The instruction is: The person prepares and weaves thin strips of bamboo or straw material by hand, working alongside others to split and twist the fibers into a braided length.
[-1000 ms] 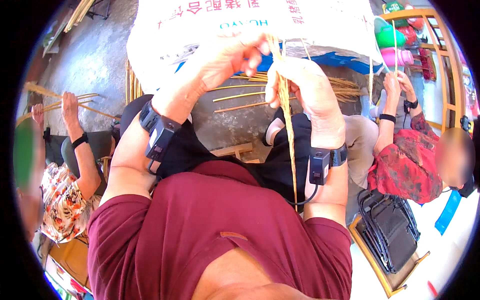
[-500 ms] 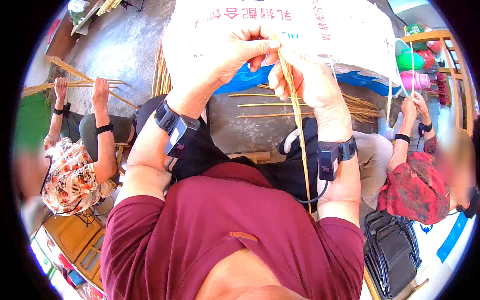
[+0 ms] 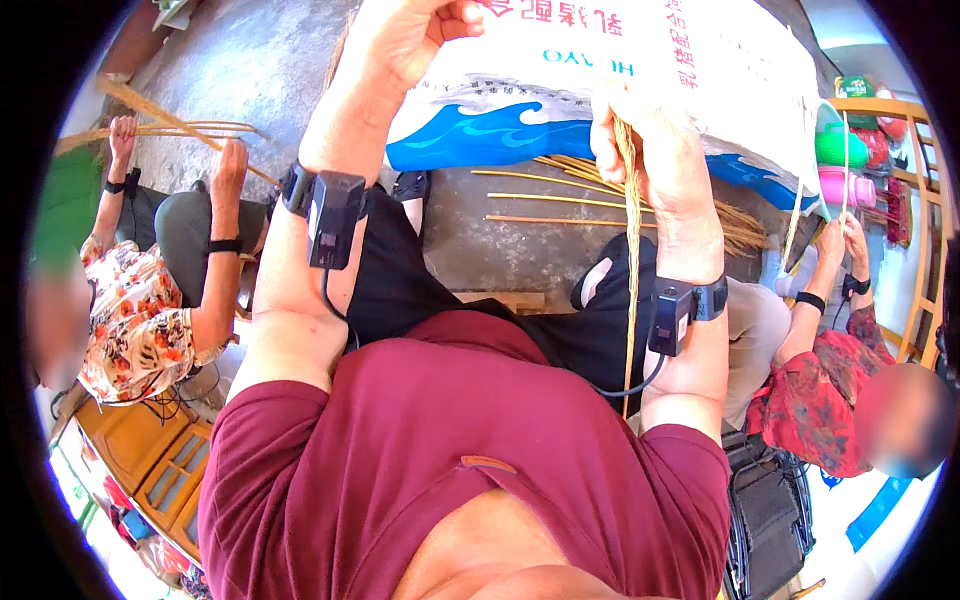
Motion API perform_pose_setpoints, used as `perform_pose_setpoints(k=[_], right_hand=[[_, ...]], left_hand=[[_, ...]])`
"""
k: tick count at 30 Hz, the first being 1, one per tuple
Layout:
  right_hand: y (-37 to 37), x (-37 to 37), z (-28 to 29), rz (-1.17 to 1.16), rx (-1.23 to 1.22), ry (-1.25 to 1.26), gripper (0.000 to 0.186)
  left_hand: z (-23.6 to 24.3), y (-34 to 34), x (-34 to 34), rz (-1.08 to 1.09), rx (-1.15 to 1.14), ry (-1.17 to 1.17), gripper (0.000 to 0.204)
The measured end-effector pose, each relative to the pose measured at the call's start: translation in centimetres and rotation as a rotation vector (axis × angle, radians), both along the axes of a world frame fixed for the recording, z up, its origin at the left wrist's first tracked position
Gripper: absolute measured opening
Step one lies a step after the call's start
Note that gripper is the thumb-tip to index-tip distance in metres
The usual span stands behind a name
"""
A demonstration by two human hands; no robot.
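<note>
My right hand (image 3: 660, 150) is closed around a dry, straw-coloured broomcorn stalk (image 3: 633, 250), its bushy end up between the fingers. The thin stem hangs down past my right forearm to my lap. My left hand (image 3: 410, 40) is up at the top edge, partly cut off, with its fingers curled in. It is apart from the stalk, over a white woven sack (image 3: 480, 100) with a blue wave band; whether it holds anything is hidden. More dry stalks (image 3: 570, 198) lie on the floor beyond my knees, their bushy ends to the right.
On the left a co-worker's hands (image 3: 232, 160) hold long stalks. On the right another co-worker's hands (image 3: 840, 235) hold a thin pale stalk. A wooden chair (image 3: 930, 200) and a pink container (image 3: 845, 187) stand at the far right. Folded black chairs (image 3: 765, 500) are at the lower right.
My left hand has come away from the top of the stalk and moved up and left. The right hand, with the broomcorn stalk, has shifted slightly right.
</note>
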State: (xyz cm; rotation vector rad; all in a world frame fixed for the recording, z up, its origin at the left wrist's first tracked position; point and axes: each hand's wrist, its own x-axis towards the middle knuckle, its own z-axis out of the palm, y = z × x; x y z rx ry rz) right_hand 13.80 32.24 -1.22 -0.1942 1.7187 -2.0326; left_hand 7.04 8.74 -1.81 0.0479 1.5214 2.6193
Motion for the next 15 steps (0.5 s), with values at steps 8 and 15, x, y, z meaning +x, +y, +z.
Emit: perform_pose_setpoints(k=[8,15], right_hand=[[-0.6,-1.1,-1.1,0.095,-0.013,-0.061,0.031],[-0.6,-1.6,-1.4,0.122,0.08,-0.069,0.03]], left_hand=[[-1.7,4.4,3.0,-0.518,-0.189,0.006,0.018],[-1.4,4.1,2.1,-0.551,-0.348,0.056,0.011]])
